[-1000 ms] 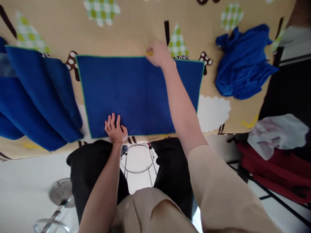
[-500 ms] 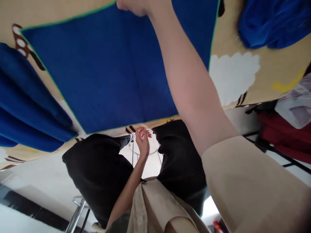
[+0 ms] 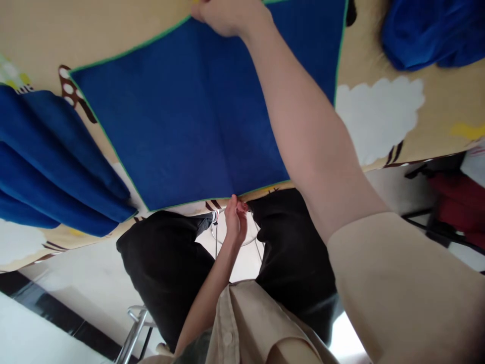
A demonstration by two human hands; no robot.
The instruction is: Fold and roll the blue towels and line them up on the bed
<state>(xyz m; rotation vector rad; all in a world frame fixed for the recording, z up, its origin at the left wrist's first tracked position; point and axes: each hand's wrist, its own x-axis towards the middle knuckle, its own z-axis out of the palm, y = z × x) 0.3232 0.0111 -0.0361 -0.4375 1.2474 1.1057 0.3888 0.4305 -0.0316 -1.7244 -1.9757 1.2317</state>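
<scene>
1. Hands on opposite long hems of the blue cloth: right hand at the far hem, left hand at the near one.
2. Right hand: reaches to the top of the view, knuckles up, fingers bunched shut over the far hem, fingertips hidden beneath.
3. Left hand: comes up from below the table edge between the black trousers, fingers drawn narrow with tips at the near hem. Cannot tell whether pinching the hem or only touching it.
4. Blue cloth: lies spread flat, green-edged, on the patterned tablecloth, straight ahead of the body.
5. Long axis: runs left to right across the body, slanted in the view with the left end lower. Both hands sit near the middle of that length, so the line from hand to hand crosses the cloth the short way.
6. Nearness: left hand close to the body at the near edge, right hand at full stretch, with the right forearm passing over the cloth's right half.
7. Round about: stack of folded blue cloths just beside the cloth's left end, and crumpled blue cloth apart at the far right.
</scene>
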